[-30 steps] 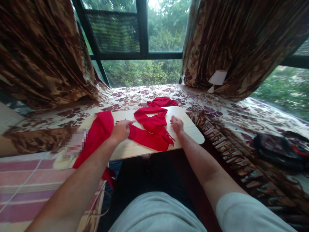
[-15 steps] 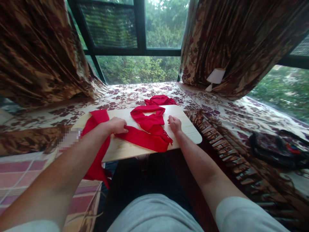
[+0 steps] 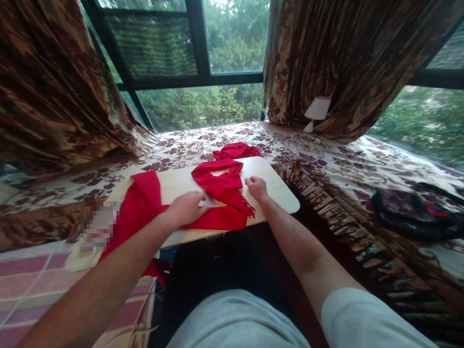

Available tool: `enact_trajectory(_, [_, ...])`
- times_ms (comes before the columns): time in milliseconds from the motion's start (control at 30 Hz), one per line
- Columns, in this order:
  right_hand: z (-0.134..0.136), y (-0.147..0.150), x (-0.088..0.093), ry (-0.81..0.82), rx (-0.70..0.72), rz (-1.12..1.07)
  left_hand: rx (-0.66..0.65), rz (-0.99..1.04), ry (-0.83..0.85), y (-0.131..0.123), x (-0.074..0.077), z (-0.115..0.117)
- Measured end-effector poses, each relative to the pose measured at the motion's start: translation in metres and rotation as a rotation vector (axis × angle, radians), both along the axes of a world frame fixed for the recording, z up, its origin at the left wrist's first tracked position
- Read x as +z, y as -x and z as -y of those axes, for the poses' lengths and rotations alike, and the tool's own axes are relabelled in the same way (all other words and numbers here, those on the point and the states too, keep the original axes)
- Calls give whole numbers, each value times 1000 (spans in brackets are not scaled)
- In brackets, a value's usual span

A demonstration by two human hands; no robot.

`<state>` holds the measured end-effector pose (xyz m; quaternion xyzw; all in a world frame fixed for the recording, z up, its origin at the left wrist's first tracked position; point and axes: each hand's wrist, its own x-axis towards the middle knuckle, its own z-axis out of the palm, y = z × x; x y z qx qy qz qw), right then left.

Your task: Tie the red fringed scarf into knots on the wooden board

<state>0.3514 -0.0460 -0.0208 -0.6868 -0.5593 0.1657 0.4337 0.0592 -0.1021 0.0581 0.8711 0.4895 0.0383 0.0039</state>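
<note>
A red scarf (image 3: 219, 218) lies on the light wooden table (image 3: 277, 191), looped at the middle, with its fringe near the right end of the strip. Its other part spreads over the table's left side and hangs past the front edge. My left hand (image 3: 188, 208) is over the left part of the strip, thumb and fingers apart; no cloth shows between them. Beside the loop, on its right, my right hand (image 3: 256, 186) is closed just over the bare wood, its fingers curled; whether anything is in them is too small to tell.
Another bunched red cloth (image 3: 237, 150) lies behind the table on the flowered cover (image 3: 174, 150). A small white lamp (image 3: 318, 108) stands at the back right. At the far right is a black bag (image 3: 406, 215). A blurred patch (image 3: 99, 226) covers something at the table's left end.
My left hand has opened and moved down toward the table's front edge. The red cloth at the left lies spread wider. My right hand has hardly moved, while the view has shifted slightly.
</note>
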Motion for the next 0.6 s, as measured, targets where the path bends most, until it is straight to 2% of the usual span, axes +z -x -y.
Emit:
enact_trajectory(67, [5, 2, 5, 33, 59, 55, -88, 235, 30, -31, -13, 28])
enact_trajectory(133, [11, 5, 11, 96, 153, 91, -100, 398, 19, -56, -26, 47])
enact_trajectory(200, [19, 9, 18, 170, 271, 111, -44, 505, -5, -70, -40, 57])
enact_trajectory(300, [28, 18, 27, 251, 408, 131, 84, 587, -37, -76, -56, 55])
enact_trajectory(367, [32, 25, 31, 289, 401, 139, 125, 593, -17, -76, -63, 51])
enact_trajectory(467, [35, 35, 34, 366, 313, 109, 119, 572, 4, -74, -66, 46])
enact_trajectory(600, [35, 47, 38, 410, 287, -82, 131, 555, -16, -75, -68, 44])
